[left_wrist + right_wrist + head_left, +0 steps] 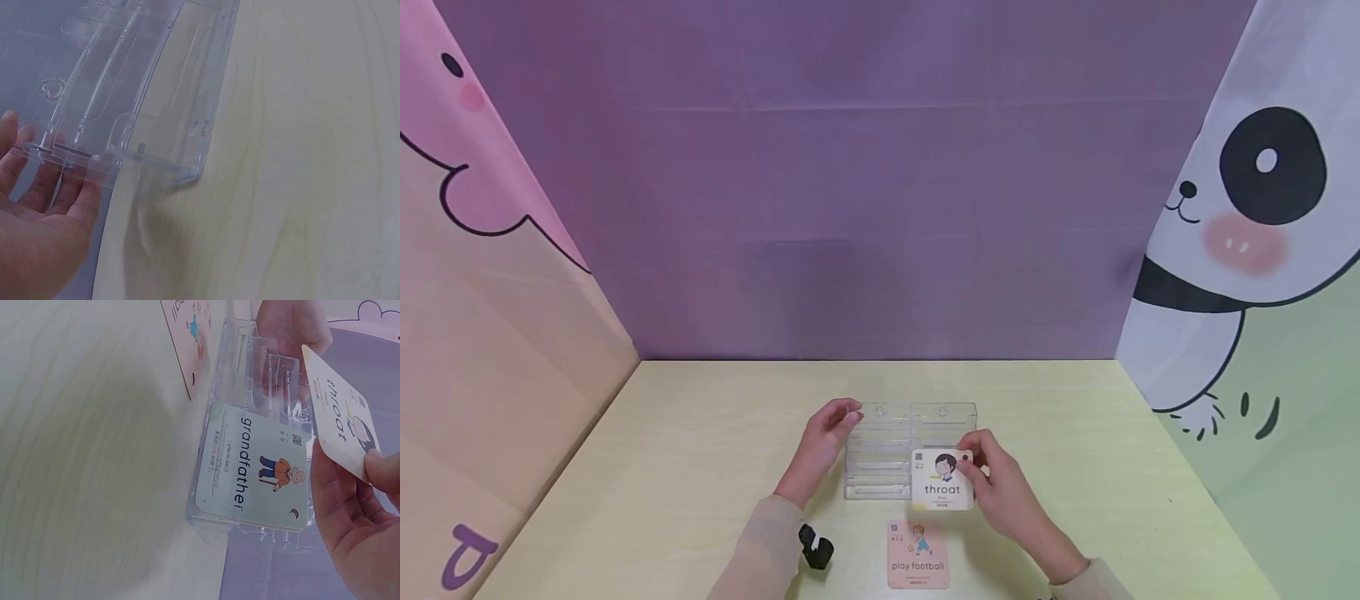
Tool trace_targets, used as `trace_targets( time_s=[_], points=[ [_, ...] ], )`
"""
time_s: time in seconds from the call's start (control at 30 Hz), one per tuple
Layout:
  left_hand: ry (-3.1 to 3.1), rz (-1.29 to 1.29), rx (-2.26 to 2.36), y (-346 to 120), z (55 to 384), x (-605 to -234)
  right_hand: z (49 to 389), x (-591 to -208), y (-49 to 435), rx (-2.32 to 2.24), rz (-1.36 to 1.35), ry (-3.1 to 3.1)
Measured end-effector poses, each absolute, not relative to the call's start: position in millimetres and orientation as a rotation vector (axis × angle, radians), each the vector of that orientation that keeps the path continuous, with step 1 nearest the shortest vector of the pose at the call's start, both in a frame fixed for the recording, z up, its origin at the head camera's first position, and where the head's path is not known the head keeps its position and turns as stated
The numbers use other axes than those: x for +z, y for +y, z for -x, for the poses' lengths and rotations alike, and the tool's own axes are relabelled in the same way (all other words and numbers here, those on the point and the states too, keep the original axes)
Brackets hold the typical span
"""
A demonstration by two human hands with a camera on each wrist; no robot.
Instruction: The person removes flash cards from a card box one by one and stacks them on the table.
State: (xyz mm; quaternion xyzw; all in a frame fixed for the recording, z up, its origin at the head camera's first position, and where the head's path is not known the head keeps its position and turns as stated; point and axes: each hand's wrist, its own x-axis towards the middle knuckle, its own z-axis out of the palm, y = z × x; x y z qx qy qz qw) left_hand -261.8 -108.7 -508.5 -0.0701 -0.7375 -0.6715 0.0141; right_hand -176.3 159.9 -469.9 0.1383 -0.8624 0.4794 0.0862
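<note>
A clear plastic card rack with stepped pockets stands on the table. My left hand grips its upper left edge; in the left wrist view the fingers lie behind the clear plastic. Between thumb and fingers, my right hand pinches the white "throat" card by its right side, in front of the rack's right half. A pale green "grandfather" card sits in the rack's front right pocket, seen in the right wrist view. From the head it is hidden behind the held card.
A pink "play football" card lies face up on the table in front of the rack. Left of it, by the left sleeve, is a small black object. A purple backdrop rises behind the table, with printed cloth at both sides.
</note>
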Motion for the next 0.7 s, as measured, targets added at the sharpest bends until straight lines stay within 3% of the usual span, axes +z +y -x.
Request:
trace_targets(
  time_s=[0.7],
  points=[
    [-2.308, 0.209, -2.102, -109.3, 263.5, -509.3, 168.3, -472.4, 155.1, 1.538, -0.364, -2.604]
  ],
)
